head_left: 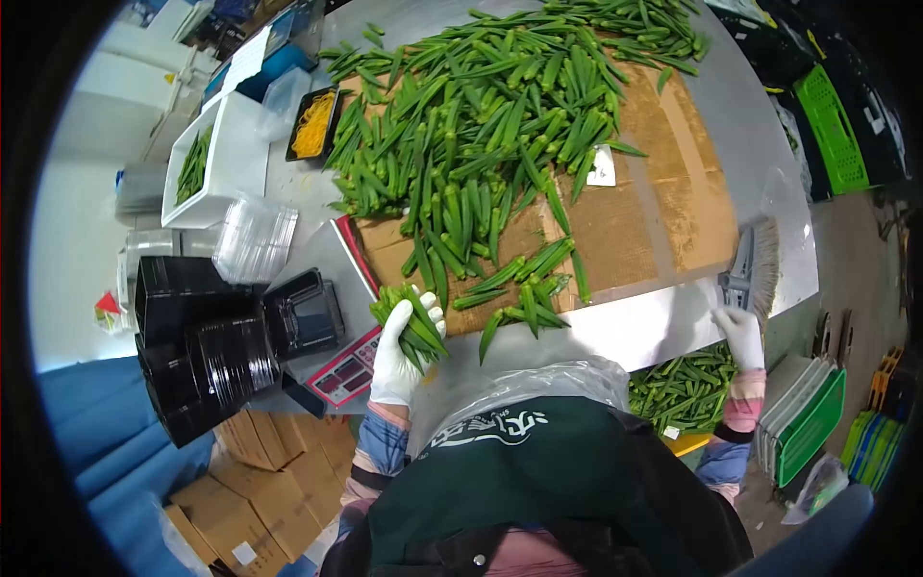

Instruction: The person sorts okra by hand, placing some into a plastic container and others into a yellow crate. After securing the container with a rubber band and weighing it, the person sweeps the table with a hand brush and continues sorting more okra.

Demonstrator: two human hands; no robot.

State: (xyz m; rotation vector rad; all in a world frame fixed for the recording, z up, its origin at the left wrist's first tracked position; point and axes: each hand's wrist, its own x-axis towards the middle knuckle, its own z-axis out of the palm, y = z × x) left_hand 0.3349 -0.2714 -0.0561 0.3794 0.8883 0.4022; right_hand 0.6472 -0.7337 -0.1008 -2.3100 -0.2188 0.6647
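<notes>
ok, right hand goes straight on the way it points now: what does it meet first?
Most likely the grey brush, which lies right beyond the fingertips of the right hand. Depth is unclear from this one view, so they may already be touching.

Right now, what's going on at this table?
A person's white-gloved left hand holds a small bunch of green okra pods near a red-framed scale with a keypad. The white-gloved right hand is at a grey brush with pale bristles; whether the fingers grip it is unclear. A large heap of loose green okra lies on flattened brown cardboard.
</notes>
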